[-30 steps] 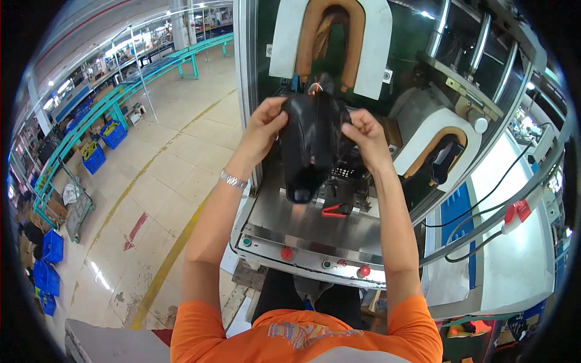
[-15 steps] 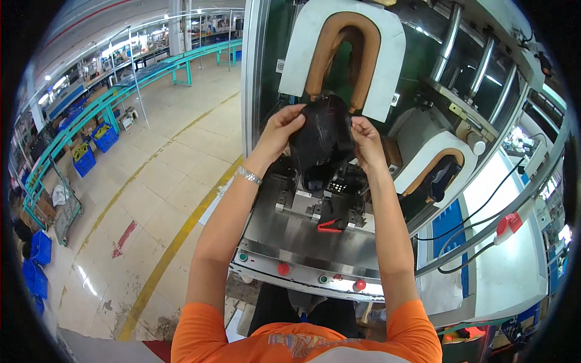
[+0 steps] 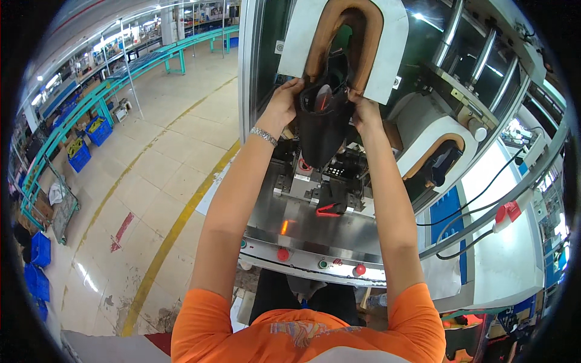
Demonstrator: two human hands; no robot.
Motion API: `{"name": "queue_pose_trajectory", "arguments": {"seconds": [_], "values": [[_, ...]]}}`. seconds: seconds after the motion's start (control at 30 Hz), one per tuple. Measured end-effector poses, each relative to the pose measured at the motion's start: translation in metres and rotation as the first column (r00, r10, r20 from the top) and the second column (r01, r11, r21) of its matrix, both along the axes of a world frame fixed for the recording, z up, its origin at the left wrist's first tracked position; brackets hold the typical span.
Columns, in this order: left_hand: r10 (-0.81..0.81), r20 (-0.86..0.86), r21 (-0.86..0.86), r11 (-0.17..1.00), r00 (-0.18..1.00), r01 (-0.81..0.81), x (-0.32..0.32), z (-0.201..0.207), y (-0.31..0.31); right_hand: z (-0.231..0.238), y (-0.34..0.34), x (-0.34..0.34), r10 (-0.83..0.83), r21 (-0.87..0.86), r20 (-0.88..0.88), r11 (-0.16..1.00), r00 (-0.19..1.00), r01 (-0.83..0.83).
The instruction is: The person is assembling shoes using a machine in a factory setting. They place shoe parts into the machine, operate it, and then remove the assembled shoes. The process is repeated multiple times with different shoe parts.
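Note:
A black shoe upper (image 3: 322, 136) hangs between my two hands in front of the machine, its opening facing up. My left hand (image 3: 283, 104), below a metal watch, pinches its left edge. On the opposite edge my right hand (image 3: 364, 114) grips it, with the fingertips partly hidden. Just behind the upper is a U-shaped brown pad (image 3: 373, 42) in a white surround (image 3: 394, 36); the upper's far end overlaps the pad's opening. Below it are metal fixtures (image 3: 299, 184) and a black clamp piece with a red edge (image 3: 330, 207). Another black upper (image 3: 442, 164) sits inside the right-hand U-shaped mould (image 3: 417, 172).
A steel worktop (image 3: 272, 209) fronts the machine, with a red button (image 3: 282, 254) and another red button (image 3: 359, 269) along its edge. Metal rods (image 3: 449, 33) stand at upper right. A cable with a red plug (image 3: 507, 222) hangs at right. Blue crates (image 3: 97, 134) stand far left.
Both hands have moved slightly up and away with the upper. The upper has tipped, so its opening now shows. An orange-red light reflection has appeared on the worktop.

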State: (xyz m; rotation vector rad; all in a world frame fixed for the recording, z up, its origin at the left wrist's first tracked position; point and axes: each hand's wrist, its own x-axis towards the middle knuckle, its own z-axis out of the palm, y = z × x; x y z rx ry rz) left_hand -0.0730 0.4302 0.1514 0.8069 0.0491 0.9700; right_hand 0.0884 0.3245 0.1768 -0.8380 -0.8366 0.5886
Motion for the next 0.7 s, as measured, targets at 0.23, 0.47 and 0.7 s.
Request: {"name": "queue_pose_trajectory", "arguments": {"seconds": [0.23,0.47,0.7], "values": [[0.691,-0.282,0.540,0.688,0.666,-0.485,-0.028,-0.034,-0.049,-0.056,-0.042,-0.007,0.131,-0.231,-0.070,0.962,0.989,-0.143],[0.820,0.450,0.876,-0.328,0.355,-0.352,-0.076,0.023,-0.164,-0.174,-0.071,-0.055,0.598,0.100,-0.627,0.697,0.499,-0.710],[0.928,0.253,0.963,-0.267,0.274,0.016,-0.067,0.011,-0.177,-0.199,-0.017,-0.066,0.547,0.181,-0.651,0.786,0.527,-0.592]]}}
